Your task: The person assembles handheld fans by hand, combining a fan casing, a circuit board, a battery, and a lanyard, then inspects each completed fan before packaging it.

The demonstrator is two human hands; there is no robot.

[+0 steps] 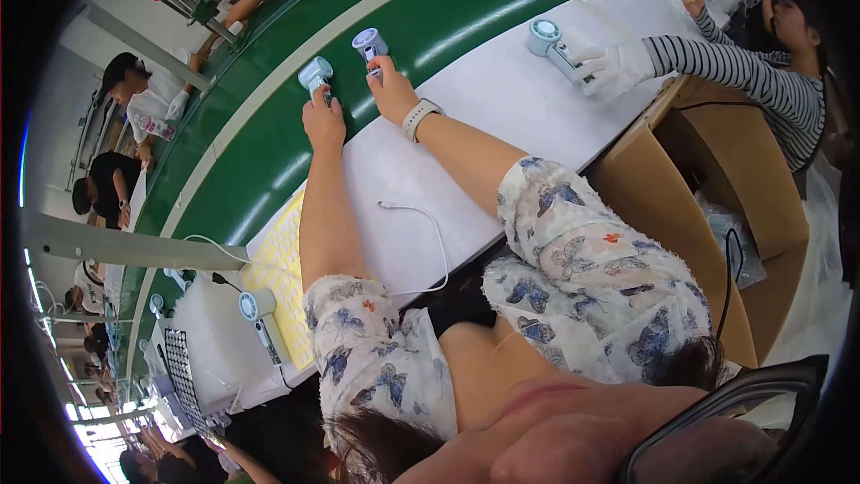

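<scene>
Both my arms reach forward over the green conveyor belt (269,157). My left hand (324,118) is closed round the handle of a light blue handheld fan (314,72), its round head pointing away from me. In my right hand (394,94), with a pale watch strap at the wrist, is the handle of a lavender handheld fan (367,39). The two fans are side by side and apart, over the belt. My fingers hide part of each handle.
A white cable (421,213) lies on the white worktop (385,175). Left of it are a yellow sheet (291,242) and another blue fan (257,305). On the right, a co-worker's gloved hand (618,67) holds a blue fan (545,33) beside a cardboard box (645,170). A metal post (134,242) stands left.
</scene>
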